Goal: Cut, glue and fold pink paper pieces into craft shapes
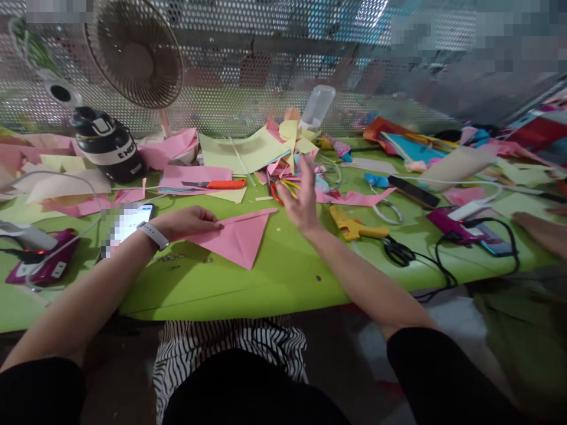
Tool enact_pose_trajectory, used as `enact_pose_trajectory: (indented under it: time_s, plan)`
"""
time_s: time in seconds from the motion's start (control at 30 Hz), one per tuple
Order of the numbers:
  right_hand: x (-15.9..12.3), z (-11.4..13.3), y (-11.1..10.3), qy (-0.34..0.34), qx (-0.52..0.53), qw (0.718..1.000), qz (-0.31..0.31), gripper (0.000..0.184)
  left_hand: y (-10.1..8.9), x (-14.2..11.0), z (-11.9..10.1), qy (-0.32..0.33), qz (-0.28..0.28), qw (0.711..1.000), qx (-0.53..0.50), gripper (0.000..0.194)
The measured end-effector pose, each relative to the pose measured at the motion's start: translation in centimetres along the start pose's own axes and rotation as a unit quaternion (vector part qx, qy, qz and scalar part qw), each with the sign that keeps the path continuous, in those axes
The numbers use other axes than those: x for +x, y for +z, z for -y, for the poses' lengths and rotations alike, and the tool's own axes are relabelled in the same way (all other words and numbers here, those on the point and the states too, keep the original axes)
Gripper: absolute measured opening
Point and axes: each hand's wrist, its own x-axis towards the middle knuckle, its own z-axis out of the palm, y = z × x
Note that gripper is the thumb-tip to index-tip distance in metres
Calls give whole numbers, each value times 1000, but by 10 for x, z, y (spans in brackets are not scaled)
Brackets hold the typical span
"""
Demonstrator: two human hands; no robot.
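My left hand (192, 222) pinches the left part of a folded pink paper (239, 236), a roughly triangular piece with a narrow fold along its upper edge. The paper lies low over the green table (283, 283). My right hand (302, 195) is raised to the right of the paper, apart from it, with its fingers spread and nothing visible in it. Just beyond that hand are orange-handled scissors (275, 193), partly hidden by it. A yellow glue gun (357, 225) lies to the right of my right wrist.
An orange utility knife (221, 185) rests behind the paper. Black scissors (398, 252) and a purple power strip (454, 227) with cables lie on the right. Left are a phone (128, 224) and a black jug (108, 144). A fan (135, 56) stands behind. Another person's hand (538, 233) shows far right.
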Motion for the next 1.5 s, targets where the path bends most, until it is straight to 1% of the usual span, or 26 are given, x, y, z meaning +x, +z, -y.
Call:
enact_pose_trajectory:
  time_s: [0.03, 0.07, 0.1, 0.13, 0.17, 0.2, 0.27, 0.33, 0.37, 0.4, 0.43, 0.47, 0.5, 0.53, 0.57, 0.63, 0.73, 0.87, 0.93, 1.0, 1.1, 1.17, 1.23, 1.33, 1.43, 1.5]
  plan:
    - [-4, 5, 1, -71, -48, 994, 62, 76, 1, 4, -1, -11, 4, 1000, 14, 22]
    - [-9, 10, 3, -121, -80, 978, 153, 74, 1, 7, -2, -19, 10, 999, 37, 23]
    - [-15, 14, 8, -155, -102, 951, 247, 73, 1, 11, -5, -20, 16, 997, 66, 24]
    - [-22, 16, 13, -174, -121, 922, 324, 73, -1, 15, -8, -19, 20, 994, 102, 26]
    - [-28, 16, 19, -183, -141, 894, 383, 77, -3, 17, -12, -18, 23, 990, 140, 28]
    - [-35, 14, 24, -185, -160, 873, 421, 81, -5, 18, -15, -19, 17, 983, 181, 31]
    - [-45, 7, 32, -181, -196, 851, 451, 87, -7, 15, -20, -39, -24, 962, 271, 36]
    - [-50, 0, 36, -178, -225, 848, 446, 87, -1, 8, -21, -42, -116, 923, 365, 34]
    - [-51, -2, 36, -178, -235, 848, 441, 86, 5, 3, -20, -25, -169, 898, 405, 34]
    - [-52, -4, 37, -179, -243, 848, 436, 86, 14, -2, -17, 14, -224, 873, 433, 37]
    - [-52, -4, 37, -179, -248, 848, 433, 86, 25, -6, -13, 70, -252, 854, 449, 44]
    - [-52, -5, 37, -179, -248, 848, 433, 87, 37, -9, -8, 120, -235, 848, 460, 52]
    - [-52, -4, 37, -181, -244, 848, 434, 88, 48, -11, -2, 157, -187, 849, 468, 61]
    - [-52, -4, 37, -183, -237, 849, 434, 88, 57, -12, 5, 174, -145, 853, 470, 71]
    - [-52, -4, 36, -186, -228, 852, 434, 89, 64, -13, 12, 180, -118, 857, 468, 79]
    - [-51, -6, 34, -194, -210, 856, 431, 90, 70, -14, 24, 186, -91, 862, 462, 88]
    - [-51, -14, 27, -185, -211, 861, 424, 91, 64, -20, 37, 177, -98, 862, 465, 94]
    - [-51, -25, 13, -164, -227, 869, 408, 94, 54, -31, 43, 155, -127, 856, 477, 94]
    - [-51, -25, 6, -162, -228, 873, 401, 93, 53, -33, 44, 152, -131, 854, 479, 93]
    - [-51, -16, 1, -164, -227, 880, 385, 92, 53, -33, 43, 149, -128, 855, 480, 94]
    - [-56, 5, -6, -208, -188, 887, 366, 85, 52, -32, 41, 149, -119, 855, 482, 95]
    - [-62, 17, -6, -256, -146, 881, 371, 80, 51, -31, 41, 152, -113, 854, 484, 95]
    - [-68, 25, -4, -291, -126, 872, 373, 71, 50, -31, 41, 151, -112, 852, 489, 96]
    - [-75, 28, -1, -317, -137, 868, 358, 54, 50, -31, 40, 145, -123, 843, 503, 98]
    - [-79, 30, -2, -333, -150, 865, 344, 42, 47, -30, 27, 134, -130, 839, 512, 91]
    - [-80, 31, -6, -350, -155, 858, 344, 34, 43, -27, 12, 115, -129, 848, 502, 81]
